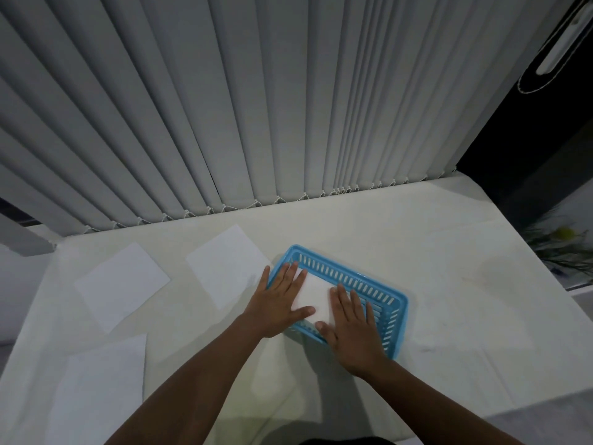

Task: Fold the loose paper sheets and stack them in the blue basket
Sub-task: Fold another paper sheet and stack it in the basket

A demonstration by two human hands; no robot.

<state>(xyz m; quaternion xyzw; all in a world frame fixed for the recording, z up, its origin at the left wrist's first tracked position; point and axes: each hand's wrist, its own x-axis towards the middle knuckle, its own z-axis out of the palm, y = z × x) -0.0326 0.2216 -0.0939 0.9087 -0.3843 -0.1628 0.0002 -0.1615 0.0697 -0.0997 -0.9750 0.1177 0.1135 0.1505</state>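
A blue slotted basket lies on the white table, a little right of centre. Inside it rests a folded white paper. My left hand lies flat on the paper's left side, fingers straight and spread, thumb along its near edge. My right hand lies flat on the paper's right side, fingers straight, covering the basket's near part. Three loose white sheets lie to the left: one just beside the basket, one further left, one near the front left.
Grey vertical blinds hang along the table's far edge. The table's right edge drops off beside a dark area with a plant. Bare tabletop extends to the right of the basket.
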